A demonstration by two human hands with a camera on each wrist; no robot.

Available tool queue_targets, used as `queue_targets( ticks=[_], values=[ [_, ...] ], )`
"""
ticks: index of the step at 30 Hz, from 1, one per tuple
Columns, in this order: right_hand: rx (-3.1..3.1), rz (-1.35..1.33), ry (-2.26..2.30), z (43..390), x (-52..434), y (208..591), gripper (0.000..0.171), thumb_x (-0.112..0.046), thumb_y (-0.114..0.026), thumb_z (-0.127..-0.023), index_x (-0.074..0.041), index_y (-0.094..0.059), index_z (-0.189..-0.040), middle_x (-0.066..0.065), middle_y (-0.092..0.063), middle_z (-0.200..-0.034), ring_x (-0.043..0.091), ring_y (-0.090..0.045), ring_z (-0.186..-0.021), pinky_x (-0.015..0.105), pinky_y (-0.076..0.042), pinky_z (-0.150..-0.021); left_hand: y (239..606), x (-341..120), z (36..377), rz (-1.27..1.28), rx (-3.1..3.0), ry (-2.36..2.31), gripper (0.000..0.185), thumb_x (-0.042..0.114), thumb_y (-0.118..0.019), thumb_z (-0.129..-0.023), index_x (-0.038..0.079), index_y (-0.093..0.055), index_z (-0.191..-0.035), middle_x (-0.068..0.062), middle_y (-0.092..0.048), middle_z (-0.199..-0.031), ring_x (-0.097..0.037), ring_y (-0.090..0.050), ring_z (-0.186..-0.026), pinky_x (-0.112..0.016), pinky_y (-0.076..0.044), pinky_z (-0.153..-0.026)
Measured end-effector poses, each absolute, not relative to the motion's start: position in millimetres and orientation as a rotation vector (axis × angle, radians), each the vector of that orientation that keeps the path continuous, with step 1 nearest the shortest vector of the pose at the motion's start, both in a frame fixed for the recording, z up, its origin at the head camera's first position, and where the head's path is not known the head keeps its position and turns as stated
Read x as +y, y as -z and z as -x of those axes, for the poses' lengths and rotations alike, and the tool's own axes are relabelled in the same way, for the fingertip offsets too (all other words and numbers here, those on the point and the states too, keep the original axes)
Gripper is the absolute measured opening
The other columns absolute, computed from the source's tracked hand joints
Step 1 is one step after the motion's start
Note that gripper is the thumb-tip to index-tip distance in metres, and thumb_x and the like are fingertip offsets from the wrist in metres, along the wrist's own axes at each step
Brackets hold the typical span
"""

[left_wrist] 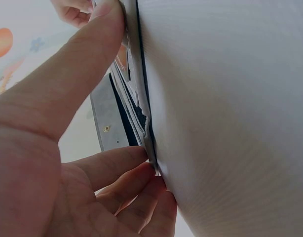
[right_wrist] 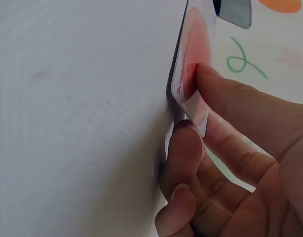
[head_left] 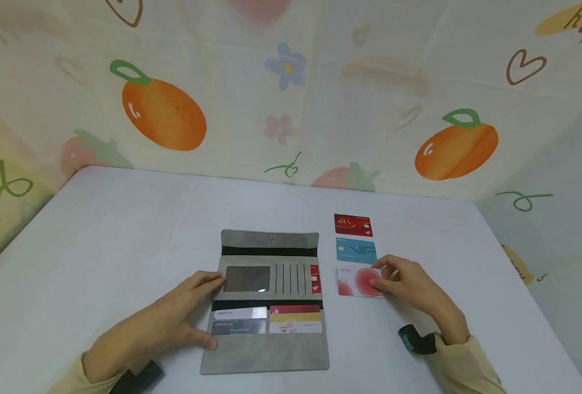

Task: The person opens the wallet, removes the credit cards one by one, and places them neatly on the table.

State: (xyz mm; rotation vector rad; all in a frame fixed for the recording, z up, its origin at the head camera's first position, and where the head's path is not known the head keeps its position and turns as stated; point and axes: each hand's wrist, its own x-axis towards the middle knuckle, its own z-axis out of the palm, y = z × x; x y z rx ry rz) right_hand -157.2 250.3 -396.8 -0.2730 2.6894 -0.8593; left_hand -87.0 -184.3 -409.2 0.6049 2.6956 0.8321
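A grey wallet (head_left: 266,353) lies unfolded on the table, its flap at the far end. My left hand (head_left: 168,314) rests along its left edge, thumb spread from the fingers. In the left wrist view that thumb (left_wrist: 87,59) presses the wallet's edge. My right hand (head_left: 414,287) pinches a pink-and-white card (head_left: 347,279) at its right edge, thumb on top, fingers at the rim. The card lies close over the table. Beyond it are a blue VIP card (head_left: 355,250) and a red VIP card (head_left: 352,225), lined up to the wallet's right.
Several cards sit in the wallet's lower pockets, including a dark grey card (head_left: 239,328) and a white one (head_left: 239,314). A red card (head_left: 315,279) shows beside narrow slots. The white table (head_left: 123,230) meets a fruit-patterned cloth (head_left: 320,98) behind.
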Motion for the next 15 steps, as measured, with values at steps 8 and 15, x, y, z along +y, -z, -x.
queue_targets(
  ticks=[8,15],
  values=[
    [2.683,0.258,0.849,157.1,250.7,396.1,0.04,-0.028,-0.074,-0.089,-0.004,-0.062,-0.119,0.004,-0.057,-0.087,0.018,-0.055,-0.083,0.023,-0.05,-0.065,409.8,-184.7,86.6,-0.606,2.697,-0.837,0.108,0.047,-0.089,-0.064,-0.001,-0.041,-0.148,-0.014,-0.04,-0.15,-0.039,-0.041,-0.138,-0.06,-0.04,-0.108],
    [2.676,0.258,0.847,157.4,252.1,395.8,0.042,-0.027,-0.073,-0.089,-0.004,-0.061,-0.121,0.004,-0.057,-0.089,0.018,-0.056,-0.083,0.023,-0.051,-0.066,409.8,-185.6,86.5,-0.619,2.702,-0.836,0.108,0.048,-0.088,-0.064,-0.001,-0.041,-0.148,-0.014,-0.041,-0.15,-0.039,-0.041,-0.138,-0.06,-0.04,-0.108]
  ],
)
